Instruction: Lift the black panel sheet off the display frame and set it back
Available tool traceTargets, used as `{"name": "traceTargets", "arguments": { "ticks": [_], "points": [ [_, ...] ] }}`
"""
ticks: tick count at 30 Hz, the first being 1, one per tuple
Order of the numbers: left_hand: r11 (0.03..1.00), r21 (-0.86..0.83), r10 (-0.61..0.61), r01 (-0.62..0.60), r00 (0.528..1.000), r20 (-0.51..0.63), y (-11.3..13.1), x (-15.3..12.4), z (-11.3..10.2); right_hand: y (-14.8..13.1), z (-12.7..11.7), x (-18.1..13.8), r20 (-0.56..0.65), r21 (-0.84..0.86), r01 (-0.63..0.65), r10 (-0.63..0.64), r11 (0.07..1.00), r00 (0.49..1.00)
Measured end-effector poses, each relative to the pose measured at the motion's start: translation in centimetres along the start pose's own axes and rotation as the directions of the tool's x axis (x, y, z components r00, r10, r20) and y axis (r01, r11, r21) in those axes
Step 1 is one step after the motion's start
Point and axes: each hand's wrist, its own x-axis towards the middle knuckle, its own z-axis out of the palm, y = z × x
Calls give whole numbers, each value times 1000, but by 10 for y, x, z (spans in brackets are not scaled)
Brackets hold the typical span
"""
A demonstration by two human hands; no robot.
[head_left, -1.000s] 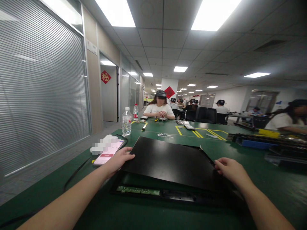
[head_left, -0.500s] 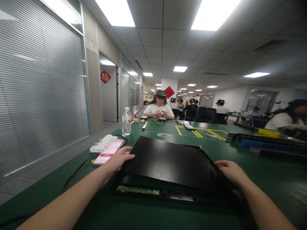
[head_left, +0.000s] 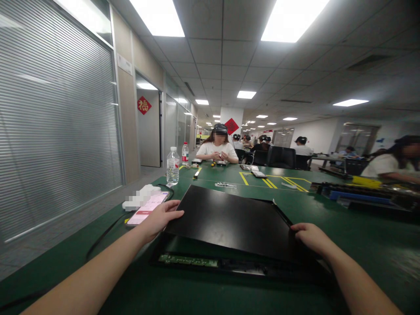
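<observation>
A thin black screen panel [head_left: 226, 218] lies tilted in front of me, its left side raised over a black frame [head_left: 262, 267]. My left hand [head_left: 166, 216] grips the panel's left edge, thumb on top and fingers underneath. At the opposite side, my right hand [head_left: 311, 236] has its fingers closed at the right edge, where panel and frame meet; the fingertips are partly hidden. A green circuit board strip [head_left: 188, 260] shows in the near side of the frame.
Left of the panel are a phone [head_left: 147, 210] and a black cable [head_left: 105, 238]. A water bottle [head_left: 173, 166] stands beyond them. Dark and blue strips [head_left: 357, 197] lie at right on the green table [head_left: 223, 297]. A person [head_left: 218, 146] sits opposite.
My right hand has shifted slightly left, onto the right edge of the panel. The left hand and the panel have hardly moved.
</observation>
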Motion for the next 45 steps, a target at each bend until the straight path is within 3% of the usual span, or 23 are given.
{"name": "traceTargets", "arguments": {
  "ticks": [4, 12, 16, 19, 25, 32, 45],
  "points": [
    [991, 135, 29, -22, 998, -47, -2, 0, -2, 0, 1, -1, -25, -1, -1, 1, 1000, 1000],
    [928, 362, 79, -91, 996, 47, -15, 6, -10, 0, 0, -1, -31, -6, 6, -6, 1000, 1000],
    [889, 449, 105, -89, 994, -11, -20, 12, -13, 2, 0, 2, -8, -11, 11, -11, 1000, 1000],
    [833, 550, 105, -63, 993, -45, -24, 17, -17, 4, 1, 4, 26, 12, 0, 0, 1000, 1000],
    [750, 656, 104, -80, 995, 3, -26, 20, -20, 4, 1, 4, 25, 37, -10, 9, 999, 1000],
    [557, 820, 201, -132, 979, 21, -24, 21, -21, 3, 1, 4, 12, 9, -13, 13, 1000, 1000],
    [338, 928, 247, -158, 966, 74, -25, 22, -24, 0, 0, 1, 6, -3, -3, 3, 1000, 1000]
  ]
}}
